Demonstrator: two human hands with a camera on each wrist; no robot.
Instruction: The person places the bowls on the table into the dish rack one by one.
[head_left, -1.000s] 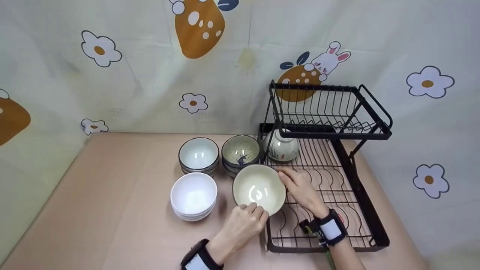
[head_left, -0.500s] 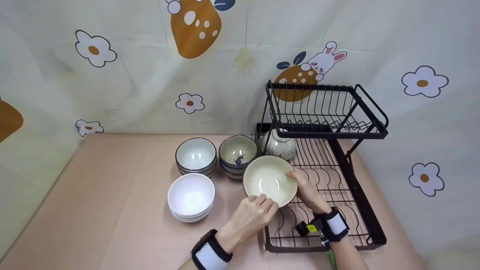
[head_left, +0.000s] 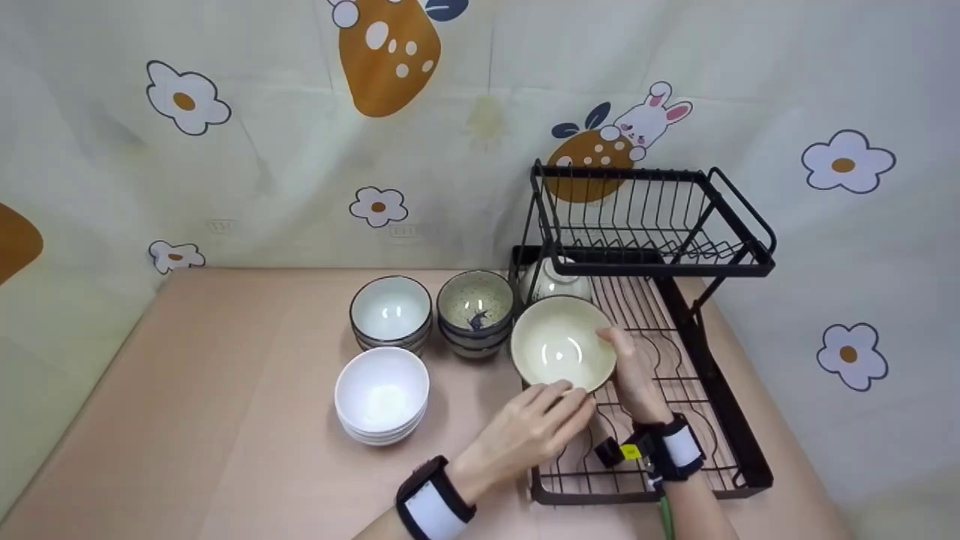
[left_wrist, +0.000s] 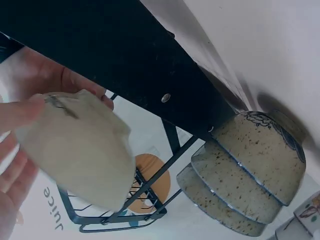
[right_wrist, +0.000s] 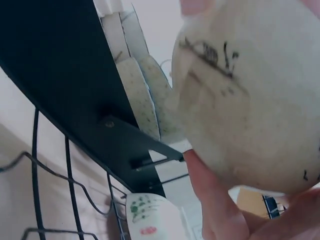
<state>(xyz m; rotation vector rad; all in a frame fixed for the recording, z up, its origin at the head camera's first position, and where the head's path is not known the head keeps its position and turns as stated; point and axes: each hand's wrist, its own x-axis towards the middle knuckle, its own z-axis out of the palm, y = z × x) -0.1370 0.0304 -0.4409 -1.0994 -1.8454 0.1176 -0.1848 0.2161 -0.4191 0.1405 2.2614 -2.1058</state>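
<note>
Bowls wait left of the dish rack (head_left: 712,420): white bowls (head_left: 382,395), dark-rimmed bowls (head_left: 391,313), speckled bowls (head_left: 475,309). Your left hand (head_left: 536,427) has its fingers spread, only the tips touching the near rim of the cream bowl (head_left: 562,352), which hangs over the rack's left front part. Your right hand (head_left: 634,371) carries it, grip curled around the right side. I think you should keep the bowl level, guide it with the left fingertips, and lower it between the wires in front of the upturned bowl (head_left: 553,281).
</note>
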